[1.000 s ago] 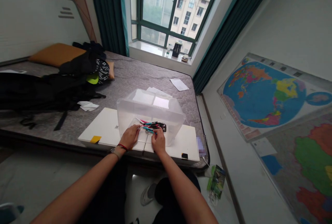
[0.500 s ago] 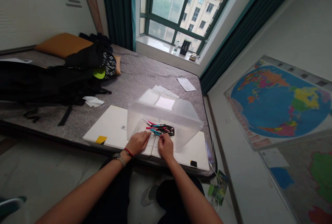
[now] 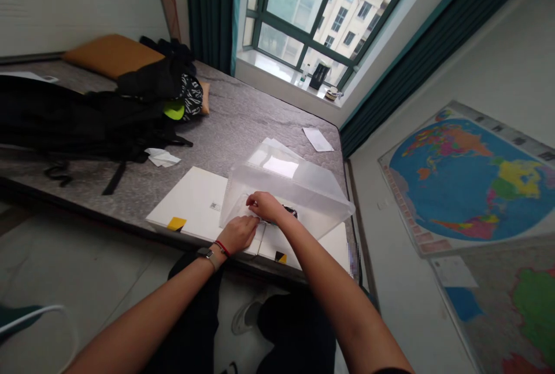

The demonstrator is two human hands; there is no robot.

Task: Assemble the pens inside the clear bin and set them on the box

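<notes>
Box (image 3: 310, 185) of clear plastic rests on white panels (image 3: 199, 197), left hand (image 3: 240, 235) and right hand (image 3: 264, 206) curled at its near side, grips unclear; a careless rightward sweep could jostle the black item (image 3: 292, 211).

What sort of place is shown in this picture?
Probably a bedroom: there is a large grey mattress, a window with dark green curtains, and a world map on the wall.
</notes>
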